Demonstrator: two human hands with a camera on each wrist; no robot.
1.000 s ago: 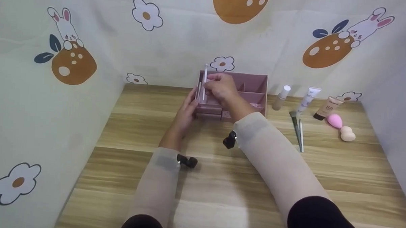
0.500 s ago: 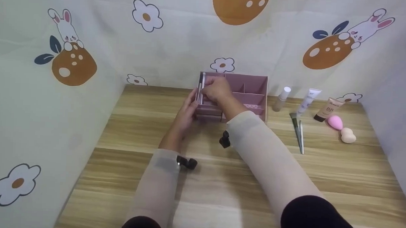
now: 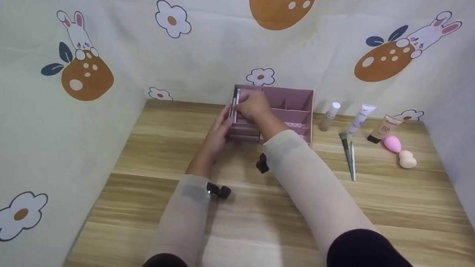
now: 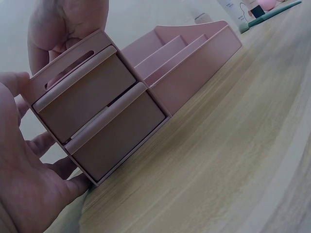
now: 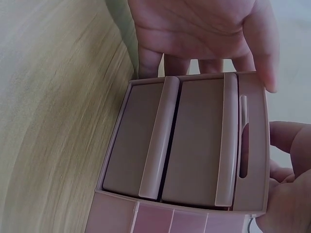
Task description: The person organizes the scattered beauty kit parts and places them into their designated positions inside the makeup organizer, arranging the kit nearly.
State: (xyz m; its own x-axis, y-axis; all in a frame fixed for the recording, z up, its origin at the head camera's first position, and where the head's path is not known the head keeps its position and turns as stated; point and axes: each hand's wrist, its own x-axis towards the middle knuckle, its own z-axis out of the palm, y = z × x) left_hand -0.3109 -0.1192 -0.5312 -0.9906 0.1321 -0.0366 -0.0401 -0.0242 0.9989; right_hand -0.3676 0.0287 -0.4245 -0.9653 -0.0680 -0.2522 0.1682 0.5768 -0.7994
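A pink desk organizer with two small front drawers stands at the back of the wooden table. My left hand rests flat against its left side, fingers straight; its palm shows beside the drawers. My right hand reaches over the organizer's top left compartment and pinches a thin white makeup brush that stands upright inside it. In the right wrist view the drawers are closed, the left hand lies beyond them, and the brush is hidden.
To the organizer's right lie two makeup brushes, a small bottle, a white tube, a beige tube, a pink sponge and a beige sponge. Printed cloth walls close in three sides.
My right hand has lowered the white brush down into the organizer's top left compartment. The left hand has stayed against the organizer's side.
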